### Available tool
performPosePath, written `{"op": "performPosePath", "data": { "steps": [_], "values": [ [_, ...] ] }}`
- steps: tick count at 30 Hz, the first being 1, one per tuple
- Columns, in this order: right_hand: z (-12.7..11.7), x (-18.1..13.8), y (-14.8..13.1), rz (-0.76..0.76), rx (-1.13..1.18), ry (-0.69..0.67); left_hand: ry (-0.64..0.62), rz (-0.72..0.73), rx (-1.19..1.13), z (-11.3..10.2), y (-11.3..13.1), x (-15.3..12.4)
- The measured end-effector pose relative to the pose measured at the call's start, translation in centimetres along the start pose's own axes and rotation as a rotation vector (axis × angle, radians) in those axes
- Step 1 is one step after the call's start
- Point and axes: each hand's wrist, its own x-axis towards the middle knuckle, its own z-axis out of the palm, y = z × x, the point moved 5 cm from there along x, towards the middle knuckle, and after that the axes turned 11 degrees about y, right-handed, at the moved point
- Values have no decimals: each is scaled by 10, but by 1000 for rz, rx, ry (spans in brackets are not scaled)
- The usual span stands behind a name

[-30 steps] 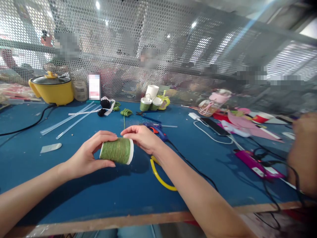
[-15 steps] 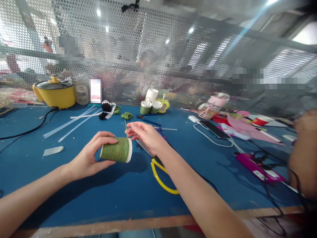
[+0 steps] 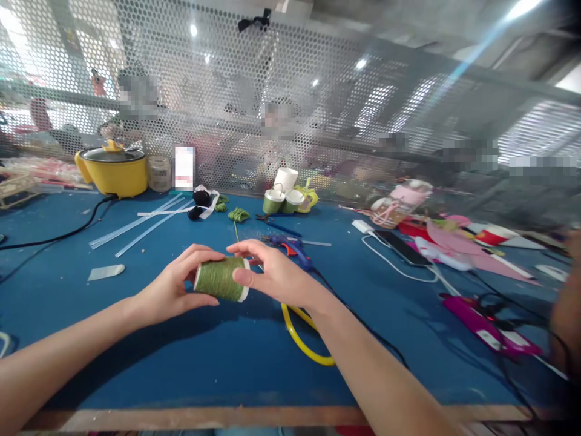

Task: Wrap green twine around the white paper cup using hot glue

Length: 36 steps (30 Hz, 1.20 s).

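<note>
A paper cup wrapped in green yarn (image 3: 218, 280) lies on its side in the air above the blue table, its white rim turned right. My left hand (image 3: 166, 284) is closed around the left end, thumb below and fingers on top. At the rim end, my right hand (image 3: 284, 277) has its thumb on the yarn and its fingers over the far side, partly hidden. A strand of yarn (image 3: 236, 231) runs from behind the right fingers to a small green yarn bundle (image 3: 238, 215). Yellow scissor-like handles (image 3: 302, 345) lie under my right forearm.
Behind my right hand lies a blue glue gun (image 3: 295, 248), with pliers (image 3: 276, 224) beyond. Several cups (image 3: 273, 201) stand near the mesh screen. Clear glue sticks (image 3: 136, 227) and a yellow pot (image 3: 113, 172) are left; a purple power strip (image 3: 490, 327) and phone (image 3: 402, 247) right.
My right hand has come down from pinching the yarn strand onto the rim end of the cup. The left hand keeps its hold. The whole view has shifted slightly.
</note>
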Motion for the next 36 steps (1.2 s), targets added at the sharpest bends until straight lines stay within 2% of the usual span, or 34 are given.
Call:
{"op": "performPosePath", "data": {
  "steps": [5, 8, 14, 16, 18, 21, 22, 24, 28, 32, 36],
  "values": [
    [11, -7, 2, -85, -214, 22, -67, 75, 109, 3, 4, -1],
    [18, -10, 5, -106, -335, 68, -98, 53, 55, 7, 5, -2],
    [26, -14, 0, -169, -454, 145, 21, -310, -100, 7, -13, -2],
    [17, -13, -3, -184, -377, 180, 32, -399, -167, 7, -17, -2],
    [-1, -9, -4, -152, -247, 272, 22, -462, -266, 7, -19, -2],
    [-28, -4, 6, 19, -157, 403, -15, -496, -395, 8, -17, -3],
    [-32, -3, 11, 73, -155, 398, -23, -489, -420, 8, -16, -3],
    [-30, 0, 20, 149, -145, 303, -31, -456, -445, 9, -14, -3],
    [-10, 2, 30, 205, -45, 106, -32, -377, -436, 9, -9, -3],
    [-2, 12, 20, 181, 140, 86, -58, -338, -373, 9, -5, -4],
    [4, 32, 6, 189, 183, 58, -78, -251, -264, 9, 0, -5]
  ]
}}
